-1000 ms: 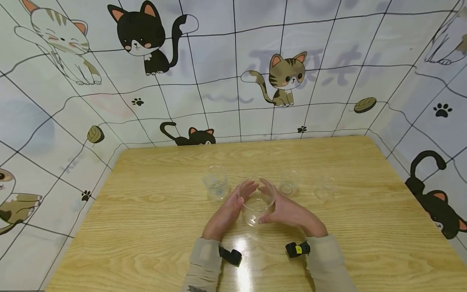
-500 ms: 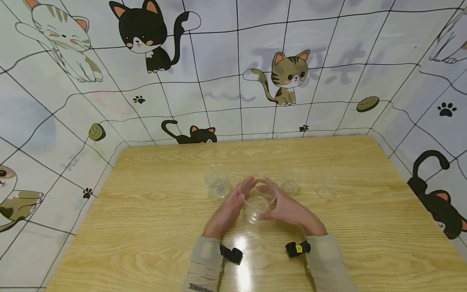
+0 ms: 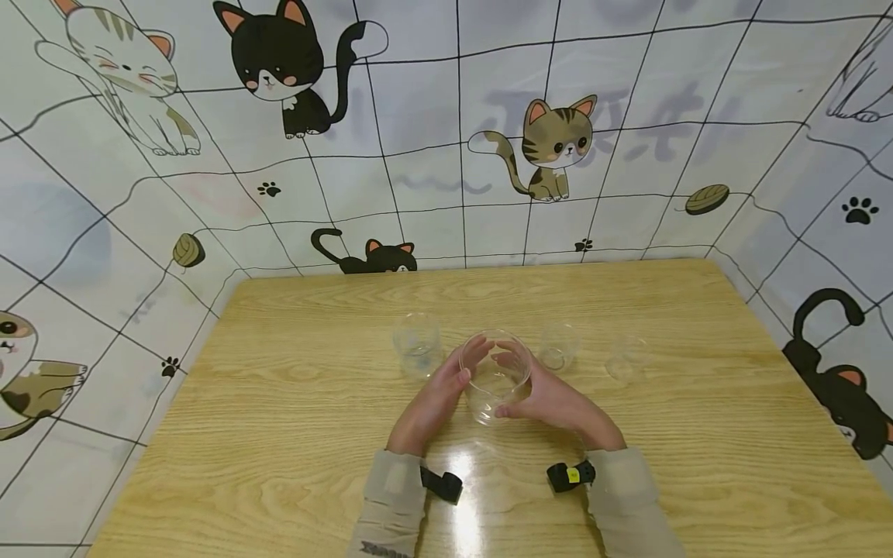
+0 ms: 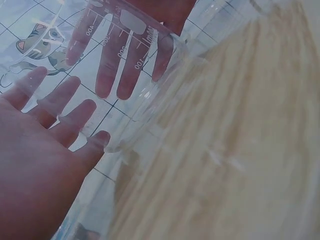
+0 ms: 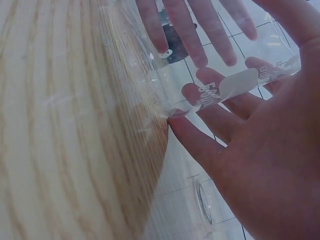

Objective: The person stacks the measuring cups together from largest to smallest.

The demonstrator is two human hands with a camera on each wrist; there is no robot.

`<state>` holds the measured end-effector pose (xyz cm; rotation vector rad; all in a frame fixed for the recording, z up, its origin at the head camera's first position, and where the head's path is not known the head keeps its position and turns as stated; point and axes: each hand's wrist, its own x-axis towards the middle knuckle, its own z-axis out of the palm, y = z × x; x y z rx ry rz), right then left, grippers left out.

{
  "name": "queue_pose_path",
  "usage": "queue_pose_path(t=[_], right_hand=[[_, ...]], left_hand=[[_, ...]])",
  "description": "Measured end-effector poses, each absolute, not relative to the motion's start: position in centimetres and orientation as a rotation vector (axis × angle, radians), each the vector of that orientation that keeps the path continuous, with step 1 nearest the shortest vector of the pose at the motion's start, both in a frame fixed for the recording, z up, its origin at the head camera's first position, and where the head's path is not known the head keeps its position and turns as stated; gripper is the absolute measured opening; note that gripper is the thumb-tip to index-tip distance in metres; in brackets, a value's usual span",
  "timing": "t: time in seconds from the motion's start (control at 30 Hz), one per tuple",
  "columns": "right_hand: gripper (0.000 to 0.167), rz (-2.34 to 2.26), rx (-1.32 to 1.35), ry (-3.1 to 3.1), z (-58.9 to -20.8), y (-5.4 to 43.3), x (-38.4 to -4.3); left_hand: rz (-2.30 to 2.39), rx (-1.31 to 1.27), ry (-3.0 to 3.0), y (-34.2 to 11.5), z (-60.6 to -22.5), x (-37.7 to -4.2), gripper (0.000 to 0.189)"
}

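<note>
a person has both hands around a large clear beaker [image 3: 494, 387] at the middle of the desk [image 3: 279, 434]. the left hand [image 3: 439, 391] cups its left side and the right hand [image 3: 551, 395] its right side; the fingers of each are slightly parted from one another and curved against the glass, clamped on the beaker between the two palms. both thumbs lie toward the near side, the other fingers toward the far side. the beaker's open mouth faces up; whether its base touches the desk i cannot tell. in the left wrist view white scale marks run from 100 to 400 along the glass, with a pale oval patch [image 4: 133, 21] beside them.

far and left of the beaker, near the left hand, stands a clear glass vessel [image 3: 417, 347] with a bluish tint low down; its contents are too faint to tell. far and right, just beyond the right hand, is a second clear vessel [image 3: 558, 353], and farther right a third one [image 3: 625, 360], barely visible against the wood.

both forearms wear light sleeves [image 3: 624, 496], with a black device [image 3: 443, 487] strapped at each wrist. beyond the desk's far edge rises a white backdrop [image 3: 432, 182] with a black grid and cartoon cats.
</note>
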<state>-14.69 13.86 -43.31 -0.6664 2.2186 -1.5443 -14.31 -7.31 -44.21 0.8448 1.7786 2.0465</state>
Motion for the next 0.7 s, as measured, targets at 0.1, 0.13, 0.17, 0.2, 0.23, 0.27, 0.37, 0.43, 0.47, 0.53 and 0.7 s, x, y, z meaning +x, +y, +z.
queue_pose_path(t=[0.1, 0.13, 0.17, 0.2, 0.23, 0.27, 0.37, 0.43, 0.47, 0.53, 0.7], right_hand=[[0.096, -1.532, -0.653, 2.235, -44.4, 13.9, -15.0], [0.096, -1.528, -0.649, 2.242, -44.7, 14.0, -15.1], [0.095, -1.525, -0.648, 2.249, -44.9, 14.0, -15.2], [0.095, -1.525, -0.648, 2.253, -45.1, 14.0, -15.2], [0.094, -1.529, -0.648, 2.254, -45.2, 14.0, -15.3], [0.094, -1.535, -0.65, 2.255, -45.3, 14.0, -15.3], [0.094, -1.543, -0.65, 2.256, -45.3, 14.0, -15.4], [0.095, -1.542, -0.649, 2.255, -45.2, 14.0, -15.3], [0.095, -1.54, -0.643, 2.252, -45.2, 14.0, -15.3], [0.095, -1.537, -0.637, 2.245, -45.1, 14.0, -15.3], [0.092, -1.544, -0.612, 2.224, -45.1, 14.1, -15.3]], left_hand=[[2.03, 0.844, 1.79, -7.5, -43.8, -14.3, 0.053], [2.031, 0.844, 1.799, -7.5, -43.6, -14.2, 0.053], [2.031, 0.847, 1.808, -7.6, -43.5, -14.3, 0.054], [2.031, 0.854, 1.814, -7.7, -43.3, -14.3, 0.054], [2.021, 0.86, 1.835, -7.8, -43.1, -14.3, 0.055], [2.022, 0.866, 1.844, -7.9, -42.9, -14.3, 0.055], [2.022, 0.884, 1.878, -8.2, -42.5, -14.3, 0.056], [2.027, 0.895, 1.893, -8.5, -42.2, -14.3, 0.056], [2.043, 0.914, 1.873, -8.6, -42.0, -14.3, 0.056], [2.072, 0.949, 1.844, -8.8, -41.7, -14.4, 0.056], [2.199, 0.979, 1.754, -9.2, -41.2, -14.5, 0.055]])
